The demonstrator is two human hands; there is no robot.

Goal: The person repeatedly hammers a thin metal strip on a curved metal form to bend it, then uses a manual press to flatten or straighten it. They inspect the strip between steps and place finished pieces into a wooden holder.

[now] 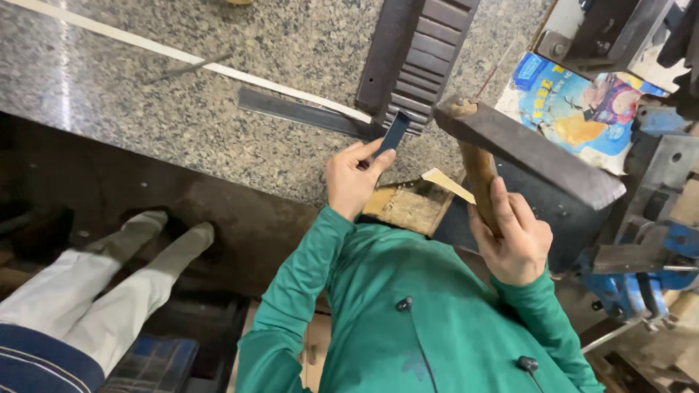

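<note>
head view: left hand [354, 177] pinches dark strip [394, 134], long axis slanting up-right over counter [145, 94]; right hand [512, 240] fisted on hammer [480, 171], handle near upright.

Overhead light, glare streak on granite counter [182, 109]; deep shadow beneath; wide-angle edge stretch; mostly sharp.

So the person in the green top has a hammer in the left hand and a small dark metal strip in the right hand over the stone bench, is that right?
Not quite: the hands are swapped. In the head view the hammer with its wooden handle is in the right hand, and the small dark metal strip is pinched in the left hand. The rest holds: green top, stone bench.
</note>
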